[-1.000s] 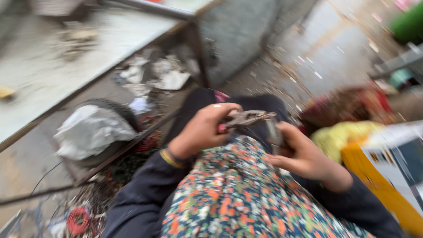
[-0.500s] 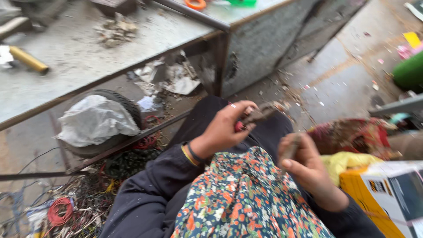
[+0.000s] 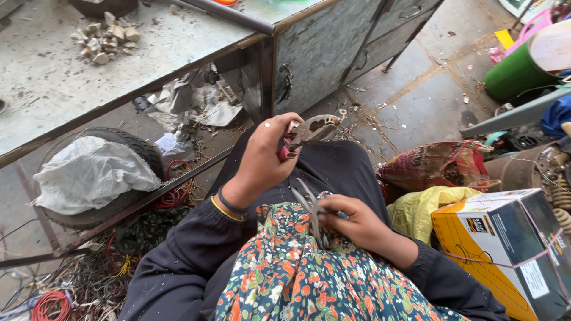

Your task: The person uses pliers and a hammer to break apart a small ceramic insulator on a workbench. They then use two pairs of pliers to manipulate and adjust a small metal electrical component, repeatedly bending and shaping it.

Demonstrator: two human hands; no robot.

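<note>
A: Entry, head view. Your left hand (image 3: 264, 156) is raised over your lap, its fingers (image 3: 279, 128) wrapped tight round the red grips of a pair of pliers (image 3: 309, 132). The metal head points right, toward the stone floor (image 3: 416, 107).

B: And the right?

A: Your right hand (image 3: 357, 223) rests low on the floral cloth (image 3: 309, 279). Its fingers curl shut on a second metal tool (image 3: 310, 205), thin-bladed, tips angled up toward the pliers. The two tools are near, not touching.

B: Is the pliers' head open or shut?

A: You can't tell from here; it looks close to shut.

B: Surroundings?

A: The metal desk (image 3: 53, 83) is up left, with a small heap of pale chunks (image 3: 104, 38) on it. Below it lies a tyre (image 3: 128, 145) holding a white plastic bag (image 3: 89, 172). Red and mixed wires (image 3: 53, 300) tangle at bottom left. At your right stands a yellow cardboard box (image 3: 493, 249), beside a yellow bag (image 3: 428, 208).
</note>
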